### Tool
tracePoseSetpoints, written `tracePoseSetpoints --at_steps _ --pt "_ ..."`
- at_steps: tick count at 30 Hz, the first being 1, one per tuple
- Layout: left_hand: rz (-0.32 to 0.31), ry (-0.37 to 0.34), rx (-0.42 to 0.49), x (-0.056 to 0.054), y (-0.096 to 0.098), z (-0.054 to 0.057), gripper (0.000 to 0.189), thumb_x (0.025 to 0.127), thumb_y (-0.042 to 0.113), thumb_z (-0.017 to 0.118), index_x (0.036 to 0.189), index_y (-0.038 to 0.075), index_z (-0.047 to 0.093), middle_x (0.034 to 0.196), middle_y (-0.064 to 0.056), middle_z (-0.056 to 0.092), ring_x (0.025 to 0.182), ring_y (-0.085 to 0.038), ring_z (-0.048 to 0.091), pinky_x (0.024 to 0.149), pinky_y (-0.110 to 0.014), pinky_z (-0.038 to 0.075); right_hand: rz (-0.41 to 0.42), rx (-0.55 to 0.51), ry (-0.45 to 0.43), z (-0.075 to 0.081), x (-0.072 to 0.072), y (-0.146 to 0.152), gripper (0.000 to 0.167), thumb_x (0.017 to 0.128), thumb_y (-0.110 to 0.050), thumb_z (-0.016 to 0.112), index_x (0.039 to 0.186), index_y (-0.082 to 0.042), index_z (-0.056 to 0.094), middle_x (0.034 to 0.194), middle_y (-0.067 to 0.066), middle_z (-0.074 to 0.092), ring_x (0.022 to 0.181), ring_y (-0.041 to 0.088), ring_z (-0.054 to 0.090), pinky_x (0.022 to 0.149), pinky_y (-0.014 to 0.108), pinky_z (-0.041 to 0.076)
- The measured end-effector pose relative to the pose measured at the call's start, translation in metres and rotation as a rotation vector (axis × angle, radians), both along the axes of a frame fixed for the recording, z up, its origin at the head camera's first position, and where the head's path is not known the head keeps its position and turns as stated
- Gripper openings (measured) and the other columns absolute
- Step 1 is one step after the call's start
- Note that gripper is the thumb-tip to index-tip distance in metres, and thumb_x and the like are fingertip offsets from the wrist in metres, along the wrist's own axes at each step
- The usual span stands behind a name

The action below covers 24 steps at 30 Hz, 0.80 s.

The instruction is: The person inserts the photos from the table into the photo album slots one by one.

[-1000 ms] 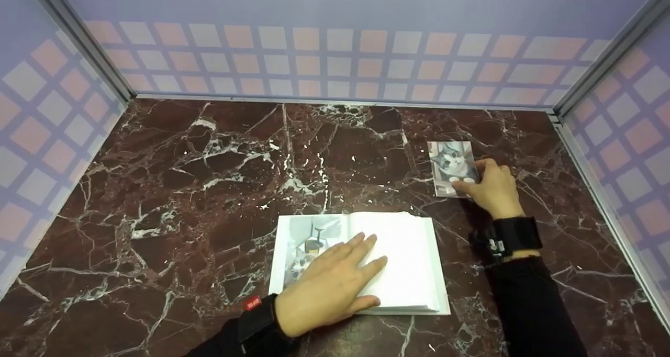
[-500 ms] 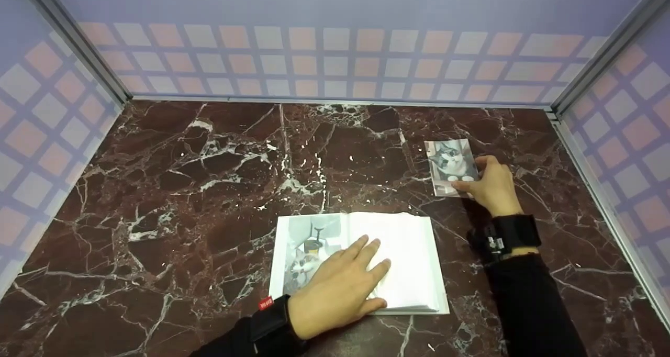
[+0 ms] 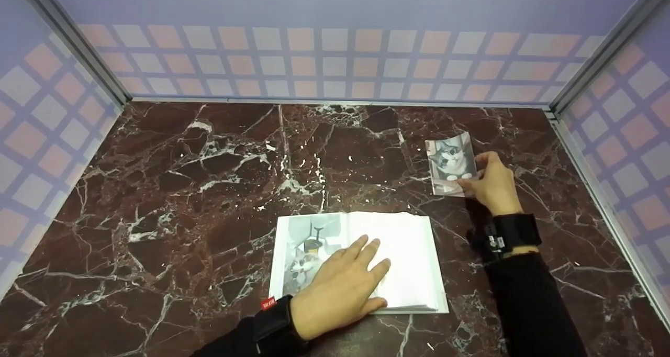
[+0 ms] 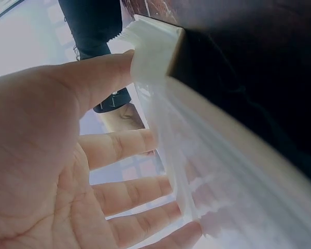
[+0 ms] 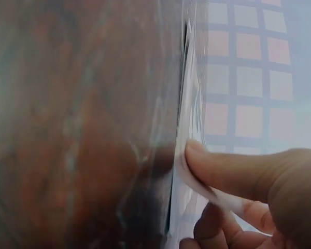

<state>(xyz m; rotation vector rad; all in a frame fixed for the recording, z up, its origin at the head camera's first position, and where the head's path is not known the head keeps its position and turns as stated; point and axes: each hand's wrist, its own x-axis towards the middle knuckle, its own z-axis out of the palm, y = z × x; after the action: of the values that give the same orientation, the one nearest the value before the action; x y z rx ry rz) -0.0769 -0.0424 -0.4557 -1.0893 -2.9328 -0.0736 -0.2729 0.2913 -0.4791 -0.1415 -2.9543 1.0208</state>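
An opened photo album (image 3: 408, 263) lies near the front of the table, a cat picture in its left page and a glossy white page on its right. Across its middle my left hand (image 3: 335, 294) rests with fingers spread; in the left wrist view the fingertips touch the clear page sleeve (image 4: 171, 119). Farther back on the right is a cat photo (image 3: 447, 160). My right hand (image 3: 494, 184) pinches its right edge between thumb and fingers, and the right wrist view shows that edge of the photo (image 5: 189, 179) bent up off the table.
The table (image 3: 220, 179) has a dark red marble pattern with white veins. Checkered panels (image 3: 335, 58) close it off at the back and both sides, joined by metal corner strips (image 3: 591, 58).
The cat photo's right side has curled upward in my right hand's pinch, its upper right corner now raised. My left hand has slid slightly right on the album.
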Motion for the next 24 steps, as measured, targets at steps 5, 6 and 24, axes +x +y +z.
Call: tracePoseSetpoints --at_steps 5,6,24 --pt "-0.001 -0.012 -0.005 0.000 0.000 0.000 0.064 0.100 0.058 0.068 0.150 0.018 0.061 0.162 -0.017 0.052 0.151 -0.036 0.051 0.117 -0.046 0.054 -0.014 0.069 0.050 0.001 0.000 0.006 0.041 0.097 -0.021 0.079 0.125 0.006 0.066 0.107 0.027 0.072 0.104 0.046 0.065 0.101 0.064 0.048" --pt "-0.002 -0.010 -0.005 0.000 0.000 0.000 0.064 0.100 0.058 0.068 0.150 0.018 0.061 0.162 -0.017 0.052 0.151 -0.036 0.051 0.117 -0.046 0.054 -0.020 0.071 0.047 0.001 0.000 0.007 0.039 0.098 -0.022 0.078 0.124 0.005 0.067 0.108 0.028 0.072 0.105 0.047 0.066 0.101 0.064 0.049" --pt "0.000 -0.012 -0.002 -0.002 0.000 -0.002 0.065 0.099 0.059 0.068 0.149 0.019 0.060 0.162 -0.016 0.052 0.151 -0.035 0.052 0.116 -0.045 0.054 -0.080 0.055 0.071 0.021 0.004 0.025 0.037 0.102 -0.038 0.073 0.109 -0.002 0.080 0.100 0.017 0.079 0.077 0.018 0.061 0.074 0.030 0.045"
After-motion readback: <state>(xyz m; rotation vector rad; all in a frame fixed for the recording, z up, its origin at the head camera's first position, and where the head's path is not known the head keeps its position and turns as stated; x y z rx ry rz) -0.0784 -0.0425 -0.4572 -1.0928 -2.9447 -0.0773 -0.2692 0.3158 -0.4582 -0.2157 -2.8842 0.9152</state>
